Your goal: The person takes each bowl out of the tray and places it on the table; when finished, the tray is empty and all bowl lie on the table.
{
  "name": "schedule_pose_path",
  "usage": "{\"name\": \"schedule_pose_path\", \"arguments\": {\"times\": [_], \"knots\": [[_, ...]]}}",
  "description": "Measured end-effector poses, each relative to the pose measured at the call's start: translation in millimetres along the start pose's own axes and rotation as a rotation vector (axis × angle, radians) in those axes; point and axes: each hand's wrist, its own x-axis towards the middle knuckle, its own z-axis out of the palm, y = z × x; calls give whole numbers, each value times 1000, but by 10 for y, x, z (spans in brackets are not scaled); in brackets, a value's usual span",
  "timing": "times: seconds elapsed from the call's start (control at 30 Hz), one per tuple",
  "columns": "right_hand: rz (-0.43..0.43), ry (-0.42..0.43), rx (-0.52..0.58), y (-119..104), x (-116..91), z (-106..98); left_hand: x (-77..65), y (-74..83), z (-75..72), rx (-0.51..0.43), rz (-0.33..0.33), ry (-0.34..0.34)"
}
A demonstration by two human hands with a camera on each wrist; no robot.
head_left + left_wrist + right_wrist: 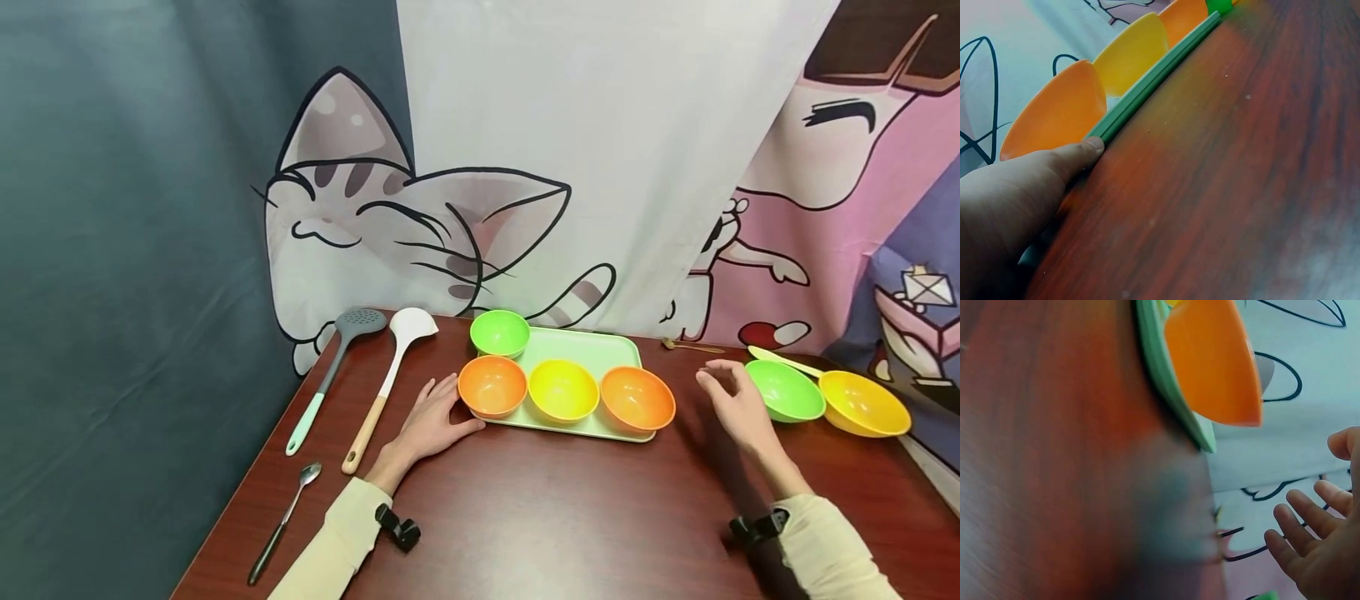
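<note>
My left hand (431, 419) is at the front left corner of a pale green tray (592, 350). Its thumb (1088, 147) touches the tray's edge, and the other fingers reach along the left side by an orange bowl (492, 387). On the tray, a yellow bowl (563, 392) and another orange bowl (637, 400) continue the front row; a green bowl (500, 333) sits behind at the left. My right hand (738, 408) hovers with spread, relaxed fingers, holding nothing, between the tray's right end and a second green bowl (784, 391).
On the left lie a slotted turner (341, 358), a white ladle (397, 358) with a wooden handle, and a dark-handled spoon (288, 517). A larger yellow bowl (864, 404) stands far right, near a yellow utensil (783, 361). A small brown stick (693, 346) lies by the curtain (525, 100).
</note>
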Motion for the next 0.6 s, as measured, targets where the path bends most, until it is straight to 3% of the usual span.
{"name": "schedule_pose_path", "arguments": {"times": [0.27,0.6], "knots": [[-76,-113,-170,-323,247,-92,-3,17,-9,-11,-5,6],[-90,-285,-145,-682,527,25,0,9,-2,-13,-1,8]]}}
